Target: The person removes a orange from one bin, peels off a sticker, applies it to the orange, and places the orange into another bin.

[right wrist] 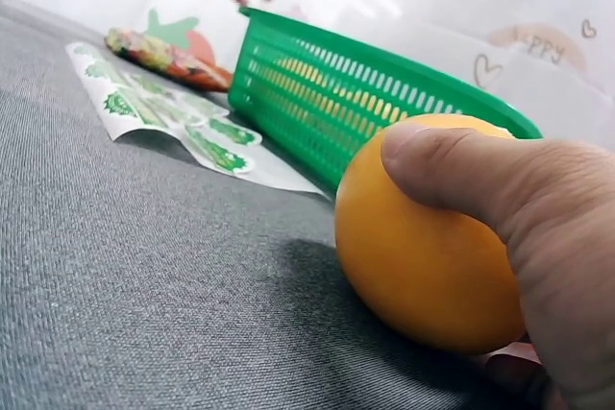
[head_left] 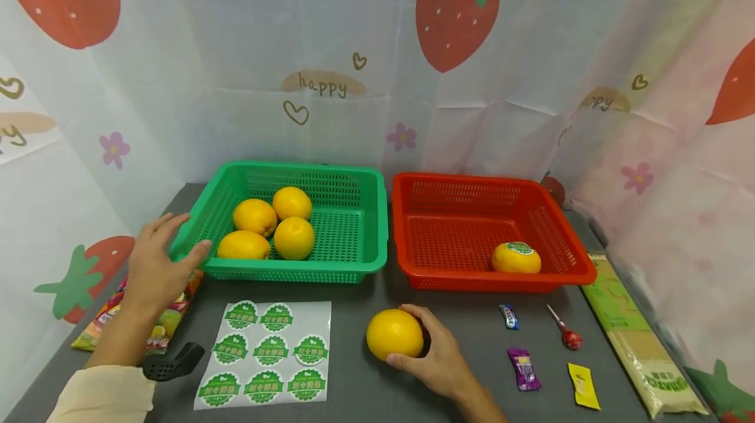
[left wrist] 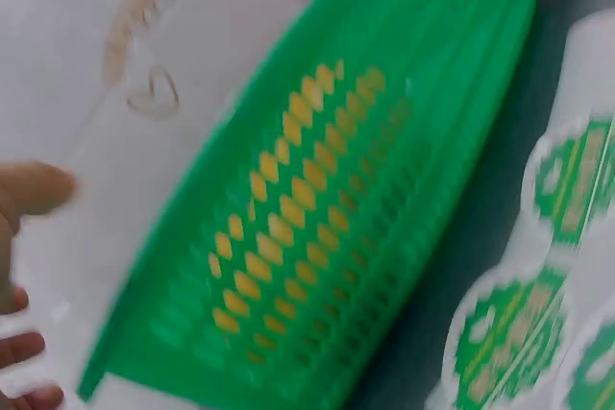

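My right hand (head_left: 439, 357) grips an orange (head_left: 392, 334), thumb and fingers round its right side, at the grey table in front of the two baskets. In the right wrist view the thumb presses on top of the orange (right wrist: 423, 256), close over the cloth. My left hand (head_left: 158, 265) holds nothing, its fingers spread at the left rim of a green basket (head_left: 348, 265). Several oranges (head_left: 295, 238) lie in that basket's left half. The left wrist view shows the green basket (left wrist: 461, 74) blurred, with fingers at the left edge.
A sheet of green round stickers (head_left: 315, 318) lies left of the orange. The red basket (head_left: 448, 246) contains one stickered orange (head_left: 510, 262). Small candies, a lollipop (head_left: 571, 338) and a long noodle pack (head_left: 643, 338) lie right; a colourful bag (head_left: 177, 318) lies left.
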A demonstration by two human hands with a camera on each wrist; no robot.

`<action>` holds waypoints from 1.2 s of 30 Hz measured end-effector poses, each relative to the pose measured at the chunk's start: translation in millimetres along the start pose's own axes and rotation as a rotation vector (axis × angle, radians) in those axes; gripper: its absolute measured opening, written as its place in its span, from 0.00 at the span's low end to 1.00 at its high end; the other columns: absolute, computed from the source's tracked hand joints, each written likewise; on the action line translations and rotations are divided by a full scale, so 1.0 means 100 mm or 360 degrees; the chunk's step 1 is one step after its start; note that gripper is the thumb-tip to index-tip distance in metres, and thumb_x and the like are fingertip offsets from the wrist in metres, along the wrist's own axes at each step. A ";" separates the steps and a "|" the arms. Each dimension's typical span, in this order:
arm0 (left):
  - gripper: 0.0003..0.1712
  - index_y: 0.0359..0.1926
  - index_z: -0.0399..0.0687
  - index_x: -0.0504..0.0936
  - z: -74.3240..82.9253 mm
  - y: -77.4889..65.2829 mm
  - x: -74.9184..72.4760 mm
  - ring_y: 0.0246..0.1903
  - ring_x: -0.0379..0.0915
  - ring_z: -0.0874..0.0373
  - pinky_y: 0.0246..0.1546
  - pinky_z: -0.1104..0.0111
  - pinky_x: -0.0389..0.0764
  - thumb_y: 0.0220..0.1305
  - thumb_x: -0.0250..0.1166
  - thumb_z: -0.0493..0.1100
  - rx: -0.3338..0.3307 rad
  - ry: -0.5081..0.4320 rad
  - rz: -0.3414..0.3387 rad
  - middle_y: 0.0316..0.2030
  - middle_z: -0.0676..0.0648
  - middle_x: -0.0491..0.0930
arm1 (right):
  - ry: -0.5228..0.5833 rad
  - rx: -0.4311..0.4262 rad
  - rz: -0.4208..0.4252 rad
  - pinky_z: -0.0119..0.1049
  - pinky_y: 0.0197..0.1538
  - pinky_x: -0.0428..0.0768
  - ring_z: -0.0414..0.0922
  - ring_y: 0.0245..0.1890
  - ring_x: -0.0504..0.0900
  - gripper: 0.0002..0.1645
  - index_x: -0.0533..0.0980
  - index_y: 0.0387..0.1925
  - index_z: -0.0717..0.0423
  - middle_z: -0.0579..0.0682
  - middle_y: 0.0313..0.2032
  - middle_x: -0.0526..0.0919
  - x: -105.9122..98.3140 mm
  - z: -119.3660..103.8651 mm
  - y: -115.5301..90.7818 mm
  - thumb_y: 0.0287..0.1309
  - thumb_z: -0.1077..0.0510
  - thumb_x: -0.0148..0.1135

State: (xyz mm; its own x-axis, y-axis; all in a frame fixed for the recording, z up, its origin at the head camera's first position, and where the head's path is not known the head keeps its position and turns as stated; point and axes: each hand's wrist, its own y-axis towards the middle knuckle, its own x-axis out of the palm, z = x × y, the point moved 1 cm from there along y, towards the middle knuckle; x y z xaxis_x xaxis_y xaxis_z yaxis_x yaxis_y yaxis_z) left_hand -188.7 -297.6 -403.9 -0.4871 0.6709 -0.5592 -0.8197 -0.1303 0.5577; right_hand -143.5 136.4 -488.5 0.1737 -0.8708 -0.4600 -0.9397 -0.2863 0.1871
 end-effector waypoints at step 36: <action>0.18 0.50 0.28 0.80 0.14 -0.86 1.06 0.45 0.68 0.43 0.45 0.48 0.69 0.57 0.62 0.29 0.0007 -0.0087 -0.0310 0.45 0.37 0.73 | 0.0038 0.0012 -0.0065 0.56 0.59 0.66 0.44 0.54 0.73 0.46 0.67 0.65 0.55 0.49 0.58 0.73 -0.08 -0.33 -0.04 0.42 0.60 0.79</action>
State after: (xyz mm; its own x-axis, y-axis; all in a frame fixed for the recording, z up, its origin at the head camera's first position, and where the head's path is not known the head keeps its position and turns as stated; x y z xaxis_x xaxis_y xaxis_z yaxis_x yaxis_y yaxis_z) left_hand -165.1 -204.7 -502.5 -0.3025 0.7217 -0.6226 -0.8953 0.0089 0.4453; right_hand -131.2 131.5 -456.3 0.2191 -0.8677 -0.4461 -0.9338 -0.3190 0.1620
